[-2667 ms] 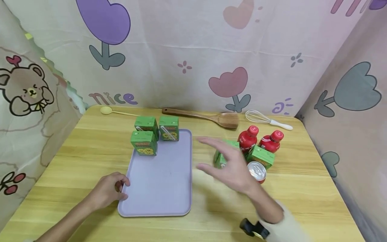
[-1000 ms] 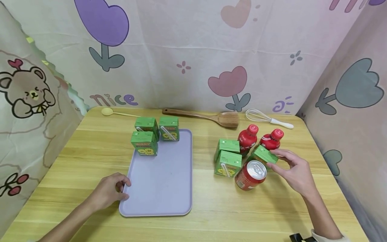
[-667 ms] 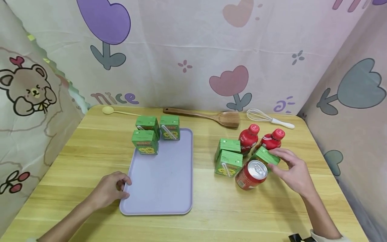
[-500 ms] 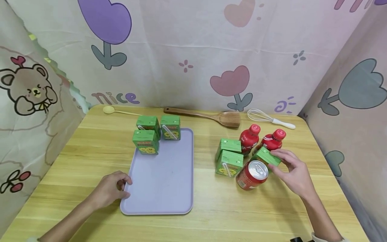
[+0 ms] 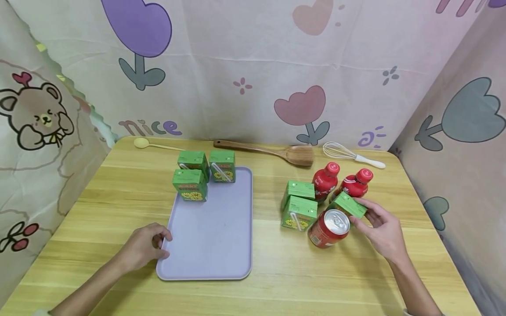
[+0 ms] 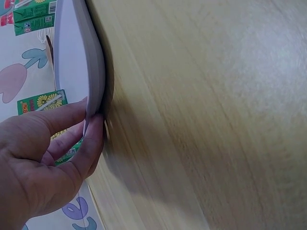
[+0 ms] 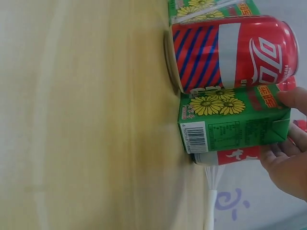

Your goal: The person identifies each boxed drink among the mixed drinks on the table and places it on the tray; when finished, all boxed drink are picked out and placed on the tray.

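In the head view my left hand (image 5: 142, 248) pinches the left rim of a lilac tray (image 5: 213, 237); the left wrist view shows thumb and fingers on either side of that rim. My right hand (image 5: 383, 228) holds the top of a green drink carton (image 5: 349, 205), thumb in front and fingers behind. That carton stands between a red soda can (image 5: 326, 232) and a red-capped bottle (image 5: 355, 184). The right wrist view shows the same carton (image 7: 235, 122) close beside the can (image 7: 235, 52), its base near the table. Three green cartons (image 5: 191, 186) stand at the tray's far end.
Two more green cartons (image 5: 299, 213) stand left of the can, with another red bottle (image 5: 325, 182) behind. Along the table's back edge lie a yellow spoon (image 5: 158, 145), a wooden spatula (image 5: 296, 155) and a white whisk (image 5: 352, 156). Printed cloth (image 5: 245, 109) walls the table.
My right hand has moved from between the tray and the drinks round to the right-hand carton and taken hold of it. That carton has shifted slightly. My left hand stays on the tray rim.
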A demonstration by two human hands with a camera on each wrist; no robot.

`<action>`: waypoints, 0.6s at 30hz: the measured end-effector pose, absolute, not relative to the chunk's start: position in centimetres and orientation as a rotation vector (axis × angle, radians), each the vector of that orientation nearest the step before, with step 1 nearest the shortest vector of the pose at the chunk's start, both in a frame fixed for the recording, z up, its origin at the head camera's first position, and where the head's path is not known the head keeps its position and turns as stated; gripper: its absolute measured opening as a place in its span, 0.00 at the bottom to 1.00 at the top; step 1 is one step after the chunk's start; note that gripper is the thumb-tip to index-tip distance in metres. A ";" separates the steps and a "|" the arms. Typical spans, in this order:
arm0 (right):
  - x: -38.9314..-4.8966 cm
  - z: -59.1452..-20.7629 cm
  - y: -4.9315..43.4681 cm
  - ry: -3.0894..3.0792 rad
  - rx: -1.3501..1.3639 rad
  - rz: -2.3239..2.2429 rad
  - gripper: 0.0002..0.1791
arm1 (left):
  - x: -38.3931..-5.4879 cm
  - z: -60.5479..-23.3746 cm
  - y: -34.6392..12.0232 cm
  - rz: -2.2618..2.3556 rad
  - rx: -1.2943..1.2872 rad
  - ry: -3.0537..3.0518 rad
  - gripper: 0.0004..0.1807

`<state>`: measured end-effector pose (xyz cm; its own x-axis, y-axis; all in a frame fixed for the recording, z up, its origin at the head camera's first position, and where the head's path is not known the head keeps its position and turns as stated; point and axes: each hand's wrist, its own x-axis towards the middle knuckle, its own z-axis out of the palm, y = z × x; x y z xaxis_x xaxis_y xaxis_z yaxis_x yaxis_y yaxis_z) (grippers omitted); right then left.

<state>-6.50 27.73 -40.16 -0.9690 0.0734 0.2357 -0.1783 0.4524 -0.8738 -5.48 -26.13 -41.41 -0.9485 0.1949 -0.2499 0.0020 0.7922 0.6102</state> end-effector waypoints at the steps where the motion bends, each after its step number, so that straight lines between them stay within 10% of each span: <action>1: -6.5 -40.2 27.6 -2.475 0.060 1.510 0.26 | -5.5 -41.4 -26.1 0.915 0.150 2.681 0.17; 18: -6.4 -40.6 26.8 -2.414 -0.148 1.495 0.27 | -5.4 -41.4 -26.2 0.933 0.183 2.689 0.17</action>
